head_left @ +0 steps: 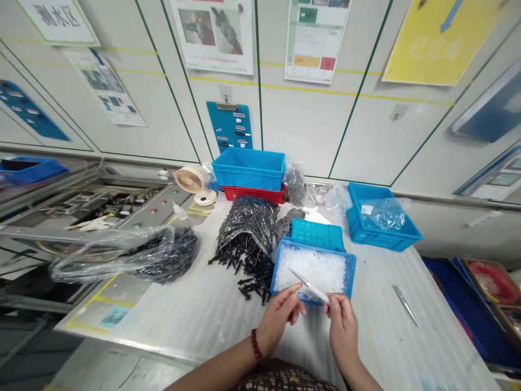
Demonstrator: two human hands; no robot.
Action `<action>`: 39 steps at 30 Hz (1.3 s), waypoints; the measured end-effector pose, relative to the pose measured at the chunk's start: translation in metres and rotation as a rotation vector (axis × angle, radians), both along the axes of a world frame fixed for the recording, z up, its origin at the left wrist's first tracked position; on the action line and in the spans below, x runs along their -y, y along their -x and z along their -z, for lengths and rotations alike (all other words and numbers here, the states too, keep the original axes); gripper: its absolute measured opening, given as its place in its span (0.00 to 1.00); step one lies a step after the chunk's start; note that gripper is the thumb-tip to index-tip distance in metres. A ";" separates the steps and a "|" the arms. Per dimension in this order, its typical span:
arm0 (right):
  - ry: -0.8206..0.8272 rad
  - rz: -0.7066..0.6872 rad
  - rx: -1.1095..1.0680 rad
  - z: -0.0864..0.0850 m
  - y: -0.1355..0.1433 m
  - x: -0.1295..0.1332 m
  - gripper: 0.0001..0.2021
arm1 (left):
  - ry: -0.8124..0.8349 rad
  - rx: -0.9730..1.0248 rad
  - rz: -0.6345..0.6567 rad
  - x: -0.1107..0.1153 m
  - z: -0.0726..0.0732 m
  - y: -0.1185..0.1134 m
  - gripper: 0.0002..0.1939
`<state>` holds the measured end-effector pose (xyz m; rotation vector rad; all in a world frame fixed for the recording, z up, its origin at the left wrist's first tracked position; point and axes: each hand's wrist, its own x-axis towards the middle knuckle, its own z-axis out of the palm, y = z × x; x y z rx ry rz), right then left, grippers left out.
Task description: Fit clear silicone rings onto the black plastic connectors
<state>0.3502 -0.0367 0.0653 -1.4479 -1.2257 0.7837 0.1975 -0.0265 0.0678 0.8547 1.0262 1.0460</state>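
Observation:
My right hand (342,323) grips a pair of silver tweezers (311,286), which slant up and left over a blue tray (354,271) of small white or clear pieces (315,266). Close to the tweezers' shaft is my left hand (280,312), its thumb and fingers drawn together; whatever they hold, if anything, is too small to make out. A dark red bead bracelet circles that wrist. Left of the tray, black slender plastic parts (256,271) spill from an open clear bag (248,217).
A second pair of tweezers (406,307) lies on the table at right. Behind stand a blue bin (248,176) on a red one (254,194), a small fan (193,179) and another blue bin (382,239). A bag of black parts (171,255) lies at left.

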 end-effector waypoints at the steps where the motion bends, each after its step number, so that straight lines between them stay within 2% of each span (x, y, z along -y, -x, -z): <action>1: 0.012 0.047 0.005 0.001 -0.009 -0.003 0.16 | 0.020 -0.014 -0.018 0.002 0.001 0.004 0.34; 5: 0.090 0.186 0.051 0.010 -0.045 -0.013 0.16 | 0.094 -0.021 -0.116 0.010 0.007 0.015 0.34; 10: 0.162 0.216 0.119 0.021 -0.063 -0.014 0.16 | 0.119 0.006 -0.132 0.016 0.013 0.017 0.33; 25: 0.186 0.173 0.046 0.019 -0.053 -0.016 0.16 | 0.137 0.009 -0.115 0.016 0.013 0.018 0.33; 33: 0.195 0.183 0.080 0.019 -0.054 -0.003 0.18 | 0.132 -0.004 -0.110 0.017 0.011 0.016 0.32; 39: 0.175 0.160 0.116 0.016 -0.046 -0.005 0.17 | 0.133 -0.012 -0.098 0.016 0.012 0.015 0.31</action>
